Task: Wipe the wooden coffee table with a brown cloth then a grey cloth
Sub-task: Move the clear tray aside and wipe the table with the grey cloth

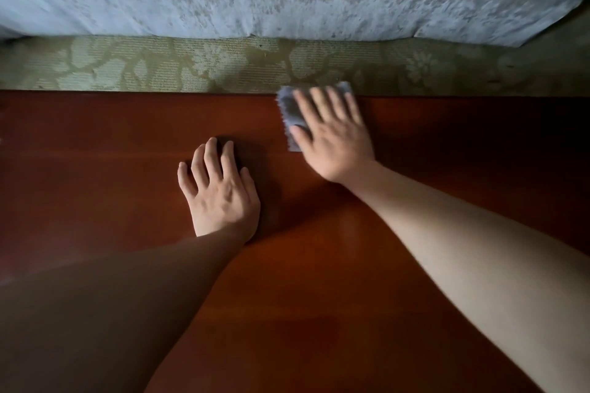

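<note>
The reddish-brown wooden coffee table (pixel 95 153) fills the lower part of the head view. A small grey cloth (pixel 289 112) lies at the table's far edge, right of centre, its top edge hanging slightly past the rim. My right hand (pixel 332 134) presses flat on the cloth with straight, spread fingers and covers most of it. My left hand (pixel 218 191) rests flat on the bare wood to the left and nearer to me, fingers spread, holding nothing. No brown cloth is in view.
Beyond the table's far edge runs a strip of green floral carpet (pixel 191 64). A pale grey velvet sofa (pixel 287 0) stands behind it across the whole width. Both my forearms stretch over the near part of the table.
</note>
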Tool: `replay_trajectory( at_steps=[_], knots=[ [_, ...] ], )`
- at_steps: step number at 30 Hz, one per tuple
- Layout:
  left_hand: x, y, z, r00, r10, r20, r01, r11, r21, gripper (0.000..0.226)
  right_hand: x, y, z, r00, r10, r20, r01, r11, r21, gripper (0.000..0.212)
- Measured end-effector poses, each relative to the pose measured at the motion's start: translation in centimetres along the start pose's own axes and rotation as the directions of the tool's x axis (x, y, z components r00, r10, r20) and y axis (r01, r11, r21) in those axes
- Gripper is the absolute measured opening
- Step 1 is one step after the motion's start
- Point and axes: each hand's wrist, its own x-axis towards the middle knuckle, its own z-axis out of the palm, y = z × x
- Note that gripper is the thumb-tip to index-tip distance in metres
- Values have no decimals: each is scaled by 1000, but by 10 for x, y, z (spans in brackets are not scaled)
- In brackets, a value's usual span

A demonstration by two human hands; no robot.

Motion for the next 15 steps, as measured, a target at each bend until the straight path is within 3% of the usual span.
replay_trajectory(
  at_steps=[6, 10, 15],
  knots=[
    [-1, 0, 0, 1000, 4, 6, -4, 1000, -20, 52, -63, 131, -17, 959, 279, 57, -273, 958, -89, 76],
    [-1, 0, 1, 1000, 19, -9, -19, 999, -27, 52, -70, 111, -19, 891, 444, 94, -439, 896, -72, 80],
    [0, -3, -1, 997, -9, -79, -3, 988, -152, 48, -54, 6, -5, 974, 225, -16, -226, 973, -44, 66]
  ],
)
